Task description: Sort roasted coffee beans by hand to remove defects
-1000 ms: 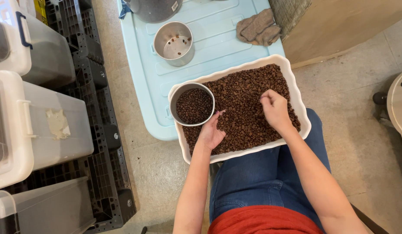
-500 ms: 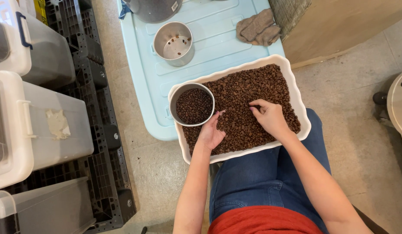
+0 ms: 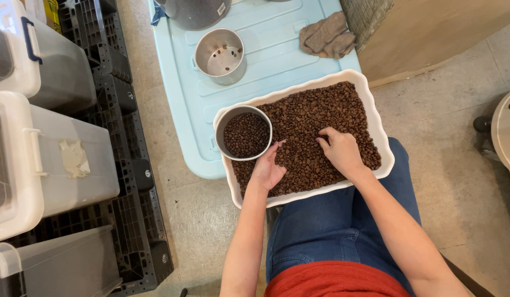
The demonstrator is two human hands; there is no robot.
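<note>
1. Right hand point(image 3: 341, 151) is laid palm-down on the coffee beans point(image 3: 321, 118) in the white tray point(image 3: 379, 132), fingers curled with the tips pressed into the bean layer near the tray's middle. Whether a bean is pinched cannot be told.
2. Left hand point(image 3: 267, 168) is rested on the beans at the tray's left side, loosely open, fingertips touching the wall of the metal cup point(image 3: 243, 132). Nothing is gripped.
3. Judgement: picking is best done with fingertips only, in a thin layer, with the cup steadied by the left hand so it is not tipped.
4. Risk as judged: the tray is propped half on the lap and half on the light blue bin lid point(image 3: 266, 49); a hard push near its near edge could rock it.
5. Tray: filled almost edge to edge with dark roasted beans, one shallow layer.
6. Metal cup: set inside the tray's far-left corner, roughly half full of beans.
7. Second metal cup point(image 3: 220, 55): placed on the bin lid, well apart from the tray, only a few beans on its bottom.
8. Grey cloth point(image 3: 327, 36): crumpled at the lid's far-right corner.
9. Translucent storage bins point(image 3: 62, 159): stacked to the left; contents cannot be made out.
</note>
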